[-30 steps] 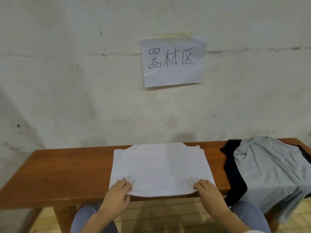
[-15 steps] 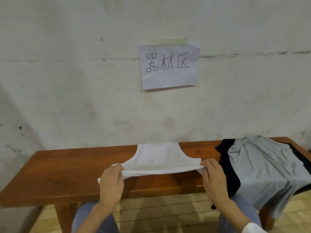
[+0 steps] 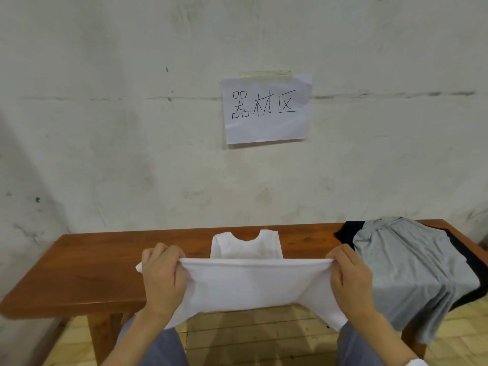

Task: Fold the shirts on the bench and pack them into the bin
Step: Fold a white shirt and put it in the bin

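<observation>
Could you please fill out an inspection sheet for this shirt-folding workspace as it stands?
Surface: long brown wooden bench, against the wall.
Job's things: white cotton shirt, lifted along a fold, collar end on the bench, lower part hanging over the front edge; crumpled grey shirt lies on a black garment at the bench's right end, both draping off it; no bin in view.
Clutter: nothing seen.
Grippers: left hand and right hand each grip one end of the fold.
Cables: nothing seen.
Surroundings: stained plaster wall with a taped, handwritten white paper sign; pale tiled floor.
</observation>
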Action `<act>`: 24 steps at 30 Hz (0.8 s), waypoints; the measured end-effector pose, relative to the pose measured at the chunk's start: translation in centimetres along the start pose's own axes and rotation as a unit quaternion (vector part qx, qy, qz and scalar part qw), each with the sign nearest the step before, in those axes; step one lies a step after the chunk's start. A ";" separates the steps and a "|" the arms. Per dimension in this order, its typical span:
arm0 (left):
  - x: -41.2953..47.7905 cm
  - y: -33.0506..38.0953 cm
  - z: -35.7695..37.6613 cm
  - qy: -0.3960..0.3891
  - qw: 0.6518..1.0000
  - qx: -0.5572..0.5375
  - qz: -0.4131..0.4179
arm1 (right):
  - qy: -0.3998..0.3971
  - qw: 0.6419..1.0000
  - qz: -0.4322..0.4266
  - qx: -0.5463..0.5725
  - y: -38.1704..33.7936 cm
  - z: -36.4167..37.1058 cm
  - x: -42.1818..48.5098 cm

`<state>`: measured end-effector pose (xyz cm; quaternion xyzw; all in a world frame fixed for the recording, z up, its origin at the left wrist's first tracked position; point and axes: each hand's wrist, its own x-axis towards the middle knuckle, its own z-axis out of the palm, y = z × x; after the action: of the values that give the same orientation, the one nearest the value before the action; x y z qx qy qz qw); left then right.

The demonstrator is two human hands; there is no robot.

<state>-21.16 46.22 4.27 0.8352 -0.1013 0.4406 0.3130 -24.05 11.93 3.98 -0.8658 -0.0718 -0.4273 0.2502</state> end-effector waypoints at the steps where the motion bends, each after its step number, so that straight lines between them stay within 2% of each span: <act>1: -0.2 0.0 0.2 -0.007 1.000 0.001 -0.007 | -0.009 1.000 0.001 -0.001 0.1 0.0 0.0; 7: -0.5 -1.1 1.9 -0.035 0.998 0.034 -0.044 | -0.052 0.998 0.016 -0.008 1.2 1.4 0.0; 15: 5.0 -4.7 7.7 -0.068 0.995 0.073 -0.009 | -0.109 0.993 -0.002 -0.055 3.9 7.8 6.2; 17: 6.4 -6.1 10.4 -0.106 0.983 0.148 -0.023 | -0.155 0.982 0.026 -0.106 5.6 10.7 8.1; 19: 6.3 -7.6 13.0 -0.152 0.964 0.211 -0.055 | -0.199 0.967 0.104 -0.124 6.9 14.1 8.3; 22: 4.0 -8.0 16.1 -0.245 0.948 0.188 -0.070 | -0.227 0.953 0.161 -0.116 5.2 17.6 5.5; 24: 1.5 -7.8 17.6 -0.311 0.936 0.163 -0.011 | -0.298 0.936 0.158 -0.100 2.9 19.0 2.6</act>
<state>-4.97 41.70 -5.24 0.9712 -0.1111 0.1656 0.1307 -8.06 18.61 -4.73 -0.9742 0.0375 -0.1092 0.1940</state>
